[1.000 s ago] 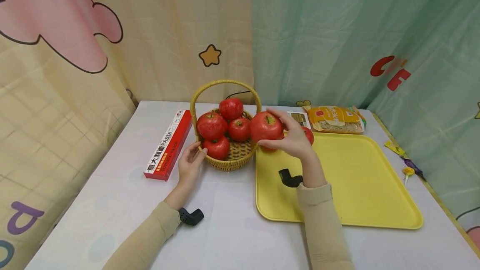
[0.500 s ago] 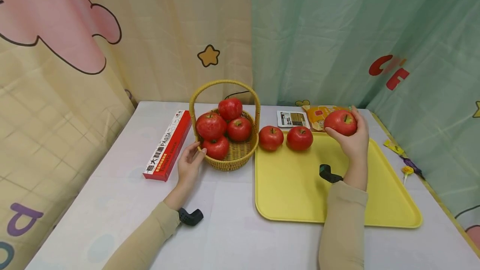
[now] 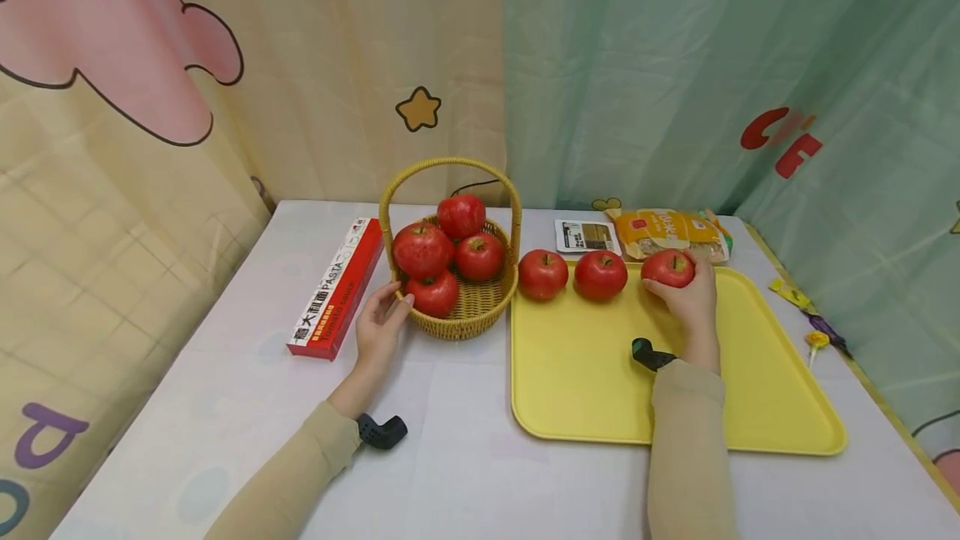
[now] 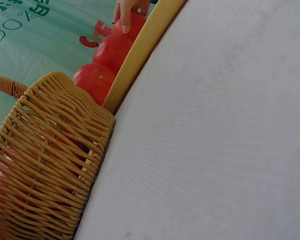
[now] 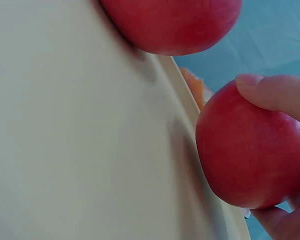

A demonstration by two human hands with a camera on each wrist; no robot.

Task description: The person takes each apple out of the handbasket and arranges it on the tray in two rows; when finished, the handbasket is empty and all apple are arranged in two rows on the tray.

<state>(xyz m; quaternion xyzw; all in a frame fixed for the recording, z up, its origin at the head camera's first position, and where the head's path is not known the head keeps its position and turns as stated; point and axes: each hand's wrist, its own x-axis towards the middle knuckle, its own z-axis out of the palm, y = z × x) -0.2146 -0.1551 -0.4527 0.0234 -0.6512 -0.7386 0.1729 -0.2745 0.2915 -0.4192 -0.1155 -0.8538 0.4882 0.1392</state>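
Note:
A wicker basket (image 3: 472, 326) with an arched handle holds several red apples (image 3: 423, 250). At the basket's near left rim, my left hand (image 3: 378, 332) grips the edge between thumb and fingers. My right hand (image 3: 688, 294) holds another red apple (image 3: 668, 268) at the far edge of the yellow tray (image 3: 600, 382). The right wrist view shows the thumb pressed on top of this apple (image 5: 250, 150) and fingers under its far side, with its shadow on the tray. Two more apples, one of them the middle apple (image 3: 600, 275), stand in a row to its left along the tray's far edge.
A red and white pasta box (image 3: 337, 290) lies left of the basket. Behind the tray are a small white packet (image 3: 587, 237) and an orange food bag (image 3: 667, 233). Wrapped sweets and a lollipop (image 3: 816, 342) lie right of the tray. Curtains enclose the table's back and sides.
My right hand has carried the apple from beside the basket to the right over the tray, then lowered it to the far edge. My left hand has stayed on the basket rim.

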